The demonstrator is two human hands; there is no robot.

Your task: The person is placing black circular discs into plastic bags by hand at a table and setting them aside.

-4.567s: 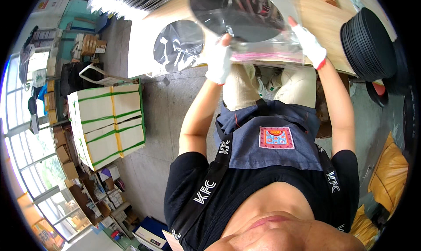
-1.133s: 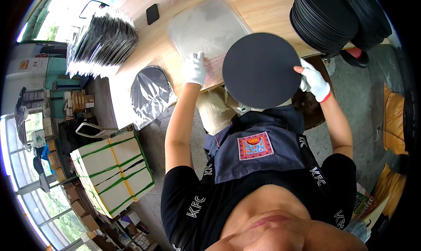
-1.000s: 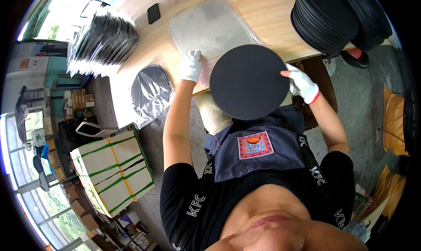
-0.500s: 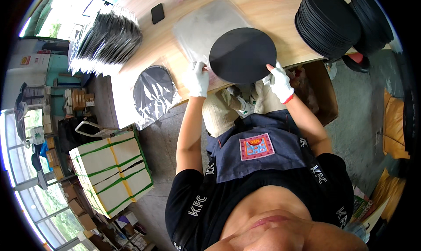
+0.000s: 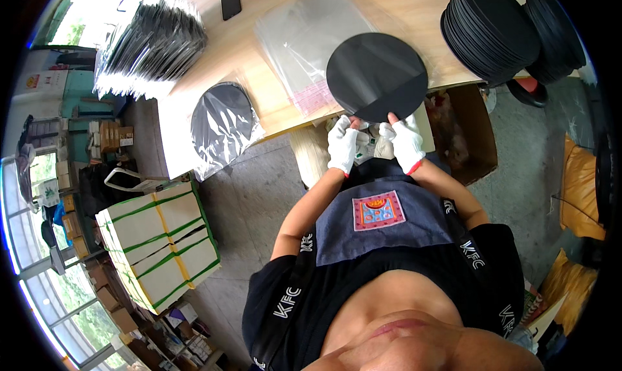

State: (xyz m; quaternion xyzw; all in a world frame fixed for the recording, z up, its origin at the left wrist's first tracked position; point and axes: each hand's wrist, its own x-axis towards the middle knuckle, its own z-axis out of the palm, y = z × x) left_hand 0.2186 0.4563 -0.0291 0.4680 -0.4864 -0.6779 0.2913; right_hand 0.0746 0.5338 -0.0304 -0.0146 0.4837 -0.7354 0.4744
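L hand (image 5: 343, 143) & R hand (image 5: 403, 142): wht gloves, red-edged cuffs. Disc (image 5: 377, 67) blk, upper part greyer. Stacked discs (image 5: 500, 28) blk. Bags (image 5: 298, 41) clear/greyish, pink marks. Counter (image 5: 236, 54) lt tan, wood-grain. Apron (image 5: 332, 223) dk blue; its patch (image 5: 378, 210) pink-bordered, lt blue & red inside. Box (image 5: 139, 232) off-wht, grn & ylw straps.

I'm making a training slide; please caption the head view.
Left hand and right hand, both gloved, hold a round black disc by its near edge; clear plastic lies on the table.
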